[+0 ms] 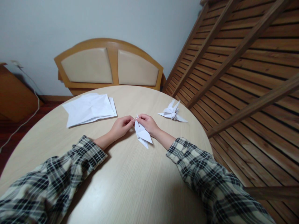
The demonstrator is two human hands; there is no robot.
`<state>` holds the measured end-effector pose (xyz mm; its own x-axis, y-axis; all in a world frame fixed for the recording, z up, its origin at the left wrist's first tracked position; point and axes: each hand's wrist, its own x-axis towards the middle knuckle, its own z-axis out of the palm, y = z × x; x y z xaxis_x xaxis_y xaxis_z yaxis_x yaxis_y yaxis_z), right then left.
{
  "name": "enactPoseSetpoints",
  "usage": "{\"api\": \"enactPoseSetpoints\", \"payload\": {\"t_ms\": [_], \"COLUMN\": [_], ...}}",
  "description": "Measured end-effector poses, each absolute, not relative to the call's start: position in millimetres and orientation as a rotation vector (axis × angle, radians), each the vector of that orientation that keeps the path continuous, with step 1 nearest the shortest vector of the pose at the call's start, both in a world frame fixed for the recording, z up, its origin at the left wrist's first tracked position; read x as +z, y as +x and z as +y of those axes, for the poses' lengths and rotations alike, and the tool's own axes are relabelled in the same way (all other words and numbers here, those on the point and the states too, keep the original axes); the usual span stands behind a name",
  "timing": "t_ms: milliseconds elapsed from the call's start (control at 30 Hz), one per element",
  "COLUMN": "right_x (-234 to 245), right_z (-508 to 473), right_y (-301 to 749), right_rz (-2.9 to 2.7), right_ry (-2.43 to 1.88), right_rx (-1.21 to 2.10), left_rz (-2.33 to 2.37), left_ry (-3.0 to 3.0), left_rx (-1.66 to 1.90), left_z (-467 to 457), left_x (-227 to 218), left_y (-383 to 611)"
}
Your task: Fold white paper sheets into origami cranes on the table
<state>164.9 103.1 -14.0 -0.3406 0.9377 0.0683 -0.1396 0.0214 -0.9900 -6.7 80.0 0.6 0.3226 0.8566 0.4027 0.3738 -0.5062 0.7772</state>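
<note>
You are at a fine-fingered stage of paper folding, by the look of it: shaping or creasing a narrow tip on the folded paper (143, 132), near the middle of the round counter (130, 183). Take twelve as the far edge. The worked tip sits at the paper's twelve o'clock end, between your two hands, while its two loose points splay toward five o'clock.

Your left hand (122, 126) comes in from the paper's nine o'clock side, nearly closed, its fingers curled and its thumb and forefinger meeting at the tip. Your right hand (148, 123) comes from the three o'clock side, also nearly closed, pinching the paper just beside that same tip. How the layers sit under your fingertips is too small to tell.

At about ten o'clock from your work lies a loose stack of paper sheets (91, 107); at about two o'clock sits a paper bird (173, 112), apart from your right hand.

The next move seems to call for a light, exact pinch: keep your right hand steady on the body and let your left press the tip's crease sharp, without tugging, since thin paper could tear or slip askew there.
</note>
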Motion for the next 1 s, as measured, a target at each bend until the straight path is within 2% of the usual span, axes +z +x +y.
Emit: {"api": "enactPoseSetpoints", "payload": {"t_ms": [400,700,1000], "right_x": [-10.6,-11.3,-21.5], "right_z": [103.0,105.8,115.4], "right_y": [163.1,163.9,166.0], "right_rz": [-1.188,-1.19,-1.237], "right_ry": [-0.871,-0.864,-0.811], "right_rx": [1.461,1.408,1.427], "left_rz": [1.07,0.99,0.993], "left_ry": [1.939,1.982,1.763], "left_rx": [1.171,1.033,1.244], "left_z": [81.6,82.4,86.3], "left_x": [-2.3,-1.3,-2.0], "left_y": [-7.3,-4.1,-7.7]}}
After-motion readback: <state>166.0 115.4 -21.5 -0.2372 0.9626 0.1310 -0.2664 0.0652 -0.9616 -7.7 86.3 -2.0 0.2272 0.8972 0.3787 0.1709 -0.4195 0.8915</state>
